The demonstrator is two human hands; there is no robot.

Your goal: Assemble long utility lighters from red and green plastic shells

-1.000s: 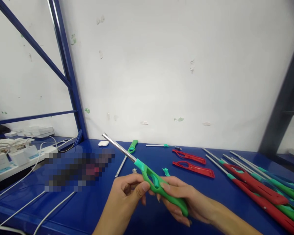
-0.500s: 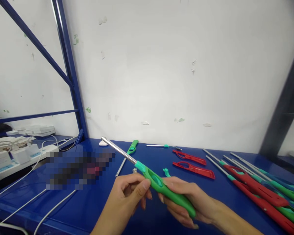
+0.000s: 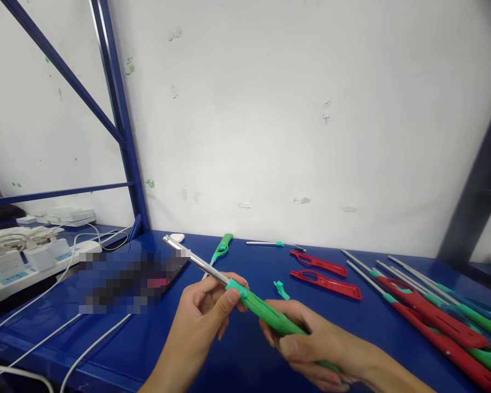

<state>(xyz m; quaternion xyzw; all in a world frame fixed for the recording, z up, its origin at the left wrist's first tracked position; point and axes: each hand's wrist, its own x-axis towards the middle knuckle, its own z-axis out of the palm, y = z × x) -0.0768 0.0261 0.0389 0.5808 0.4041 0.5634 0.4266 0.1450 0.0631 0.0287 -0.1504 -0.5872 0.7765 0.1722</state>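
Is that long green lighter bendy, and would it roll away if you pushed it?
Probably stiff: the green lighter looks straight, its metal tube jutting out unsupported past the left hand. Likely light, being slim plastic. The flattish handle probably wouldn't roll far.

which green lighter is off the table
The green lighter in both hands: right hand round its handle, left hand at its teal collar. The other green ones lie on the blue table.

Table [image 3: 364, 333]: blue, against a white wall
Red shells [image 3: 325, 277]: two, side by side
Right: red and green lighters [image 3: 431, 312] in a row
Left: power strip [image 3: 28, 263], white cables [image 3: 93, 345]
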